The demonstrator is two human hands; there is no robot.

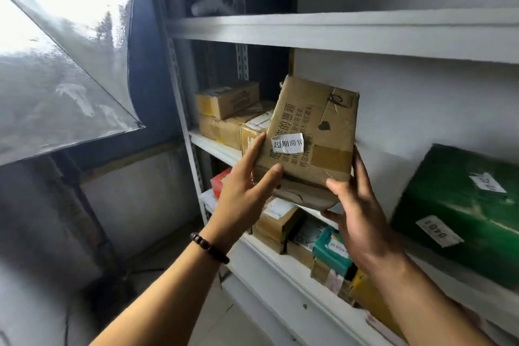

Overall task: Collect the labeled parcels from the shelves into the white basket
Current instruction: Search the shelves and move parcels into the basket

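Left of the held parcel [311, 132]: stacked brown boxes [227, 112] on the shelf unit [337, 34], untaken. Left hand [247, 177] grips the parcel's left edge, thumb on its front. Parcel itself is brown and crumpled with a white label [288, 143], held up before the shelves. Right hand [356, 205] clasps its lower right corner. Right of the parcel: green box [463, 213], labelled, shelved. More boxes sit below the parcel. White basket not in view. Judged: one parcel in hand, most left to collect.

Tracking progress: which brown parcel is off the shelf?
The tilted brown parcel with the white sticker, held by left hand and right hand; other brown boxes rest on shelves.
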